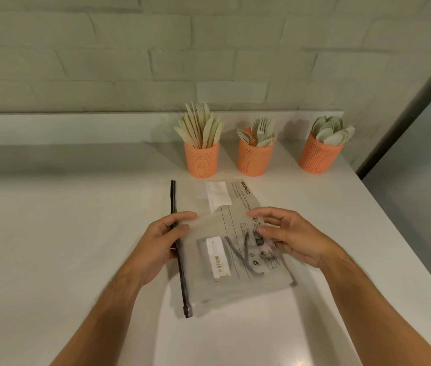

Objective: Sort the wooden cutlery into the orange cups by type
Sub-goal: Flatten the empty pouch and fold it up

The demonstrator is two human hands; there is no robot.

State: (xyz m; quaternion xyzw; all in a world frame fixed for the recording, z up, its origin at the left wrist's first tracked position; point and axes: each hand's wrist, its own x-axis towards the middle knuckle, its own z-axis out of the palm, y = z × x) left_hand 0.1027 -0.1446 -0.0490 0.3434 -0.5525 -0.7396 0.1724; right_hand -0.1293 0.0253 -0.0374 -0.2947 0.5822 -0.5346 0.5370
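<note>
Three orange perforated cups stand in a row at the back of the white counter. The left cup (pixel 202 161) holds wooden knives with a fork or two among them, the middle cup (pixel 254 159) holds wooden forks, and the right cup (pixel 317 158) holds wooden spoons. In front of them lies a frosted zip bag (pixel 225 233) with a black slider strip and printed labels, folded over on itself. My left hand (pixel 161 239) pinches the bag at its zip edge. My right hand (pixel 288 236) holds the folded flap from the right side.
A white brick wall rises behind a low ledge (pixel 77 122) along the back. The counter (pixel 50 233) ends in an edge on the right, beyond which is grey floor. A dark vertical frame (pixel 404 122) stands at the far right.
</note>
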